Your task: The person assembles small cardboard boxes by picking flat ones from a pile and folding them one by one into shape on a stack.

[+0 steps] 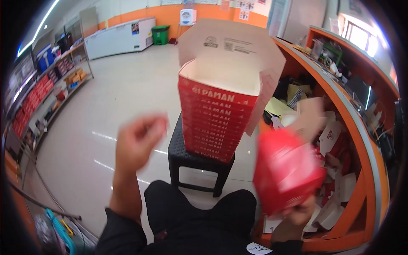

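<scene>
A blurred red box point(287, 172) is held at its near end by the right fingers point(302, 209); the left fingers point(158, 124) curl narrowly, too blurred to tell whether they hold anything. Ahead, between both sets of fingers, stacked red boxes point(212, 123) stand on a black stool point(177, 148); beyond the right fingers, loose cartons point(331, 136) lie inside an orange counter point(364, 178)

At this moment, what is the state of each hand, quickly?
Left hand: partly curled, blurred; whether it holds anything cannot be told.
Right hand: closed, holding a red carton.
</scene>
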Available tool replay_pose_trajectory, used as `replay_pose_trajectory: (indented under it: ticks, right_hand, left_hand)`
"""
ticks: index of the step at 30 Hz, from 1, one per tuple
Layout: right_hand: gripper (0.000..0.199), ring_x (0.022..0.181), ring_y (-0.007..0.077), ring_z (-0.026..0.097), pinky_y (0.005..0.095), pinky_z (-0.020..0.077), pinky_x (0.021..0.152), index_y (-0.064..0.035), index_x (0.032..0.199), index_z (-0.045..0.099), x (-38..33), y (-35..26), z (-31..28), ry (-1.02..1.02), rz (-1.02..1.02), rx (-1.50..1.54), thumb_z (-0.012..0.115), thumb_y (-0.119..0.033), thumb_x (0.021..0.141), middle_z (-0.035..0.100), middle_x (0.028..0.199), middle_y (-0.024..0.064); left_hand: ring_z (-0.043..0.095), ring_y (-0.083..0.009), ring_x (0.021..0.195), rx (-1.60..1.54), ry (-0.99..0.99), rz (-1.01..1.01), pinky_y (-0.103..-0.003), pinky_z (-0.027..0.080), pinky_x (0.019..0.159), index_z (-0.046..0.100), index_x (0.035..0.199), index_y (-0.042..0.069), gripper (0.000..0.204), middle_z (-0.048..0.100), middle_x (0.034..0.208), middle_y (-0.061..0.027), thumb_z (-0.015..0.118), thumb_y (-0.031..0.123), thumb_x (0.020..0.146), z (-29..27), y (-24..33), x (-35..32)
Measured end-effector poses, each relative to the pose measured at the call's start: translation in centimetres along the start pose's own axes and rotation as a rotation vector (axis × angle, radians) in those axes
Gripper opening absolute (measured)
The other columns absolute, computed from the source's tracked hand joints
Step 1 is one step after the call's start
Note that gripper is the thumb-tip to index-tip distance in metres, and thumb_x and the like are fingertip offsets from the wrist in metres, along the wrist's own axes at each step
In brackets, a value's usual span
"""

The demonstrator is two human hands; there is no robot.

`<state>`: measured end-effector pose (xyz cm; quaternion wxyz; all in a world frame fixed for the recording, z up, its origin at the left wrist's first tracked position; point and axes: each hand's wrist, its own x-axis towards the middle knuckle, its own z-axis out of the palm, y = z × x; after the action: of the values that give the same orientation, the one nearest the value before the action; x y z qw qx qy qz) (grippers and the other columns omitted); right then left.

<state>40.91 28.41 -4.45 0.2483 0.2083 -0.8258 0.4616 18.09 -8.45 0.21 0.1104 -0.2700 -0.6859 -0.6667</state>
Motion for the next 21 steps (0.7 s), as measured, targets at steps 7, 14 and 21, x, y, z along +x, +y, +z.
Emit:
replay_pose_trajectory:
  ticks: [7,14,21]
  right_hand:
    - [0.040,0.105,0.0170,0.060,0.0288,0.0516,0.086,0.0060,0.131,0.048,15.3,-6.1,0.1,0.451,-0.324,-0.086,0.062,-0.011,0.097,0.060,0.122,0.0138]
    - [0.023,0.082,0.0179,0.066,0.0318,0.0534,0.076,0.0029,0.111,0.058,27.9,-9.2,3.4,0.099,-0.381,-0.466,0.063,-0.011,0.094,0.070,0.095,0.0136]
    - [0.027,0.089,0.0372,0.065,0.0412,0.0518,0.083,0.0007,0.111,0.059,31.7,-7.1,3.2,-0.375,-0.318,-0.890,0.060,-0.018,0.091,0.067,0.100,0.0226]
  left_hand:
    - [0.066,-0.0156,0.094,0.321,-0.072,-0.206,-0.027,0.054,0.081,0.064,0.114,-0.004,0.048,0.066,0.102,-0.0103,0.068,0.036,0.086,0.7,2.3,14.9]
    - [0.069,-0.0150,0.073,0.464,-0.222,-0.336,-0.020,0.057,0.068,0.070,0.098,-0.006,0.034,0.069,0.088,-0.0117,0.073,0.021,0.078,0.1,2.8,17.2]
    - [0.074,-0.0133,0.080,0.486,-0.248,-0.294,-0.024,0.041,0.054,0.070,0.085,-0.001,0.024,0.072,0.087,-0.0087,0.073,0.020,0.073,-1.0,2.6,17.1]
